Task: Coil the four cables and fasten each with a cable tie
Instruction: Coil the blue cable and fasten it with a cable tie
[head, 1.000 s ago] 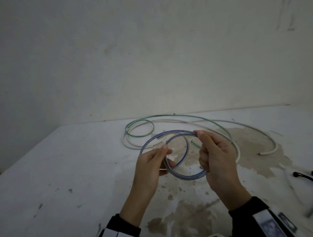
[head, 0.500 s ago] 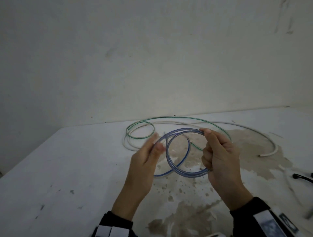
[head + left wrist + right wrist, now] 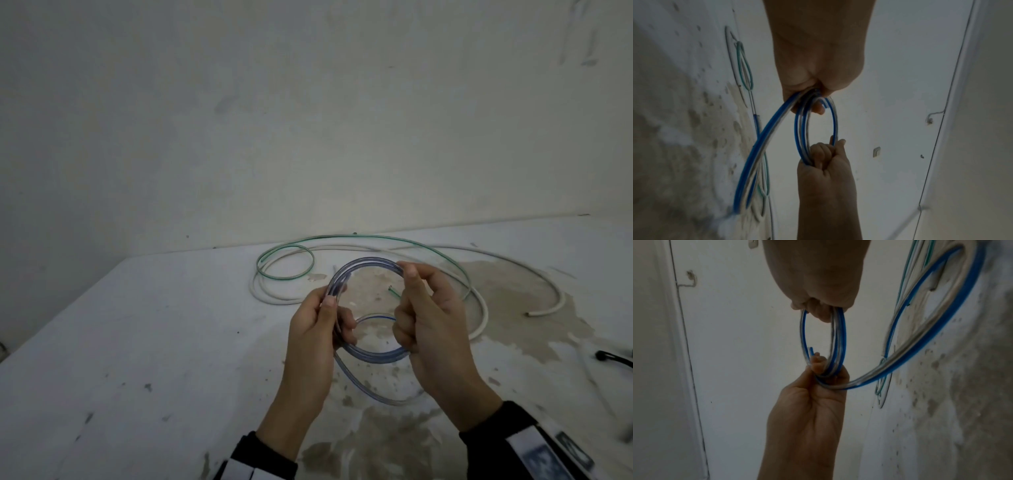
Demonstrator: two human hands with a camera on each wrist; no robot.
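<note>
Closest to me, a loose tail of the clear, blue-striped flexible cable [image 3: 370, 383] sags from the coil down onto the stained white desk [image 3: 171, 342], and that is my first worry: if I wind the next turn too fast, I judge that the tail could drag, spring back and throw the loops out of line. Just above it, my left hand [image 3: 315, 329] pinches the gathered turns on one side of the coil, thumb over fingers, and my right hand [image 3: 431, 318] grips the opposite side with its fingers curled round the strands; both wrist views show several turns bunched in each grasp. The cable looks stiff and springy, so if either hand eases before a tie goes on, the coil would likely burst open. I see no cable tie within reach, so one hand will have to hold the whole coil alone while the other fetches one, which is the riskiest point. Farther back, the thin green cable [image 3: 291, 260] and the thicker white cable [image 3: 479, 308] lie uncoiled and overlapping on the desk; pulling one could snag the other. A black cable end [image 3: 606, 356] lies at the right edge.
</note>
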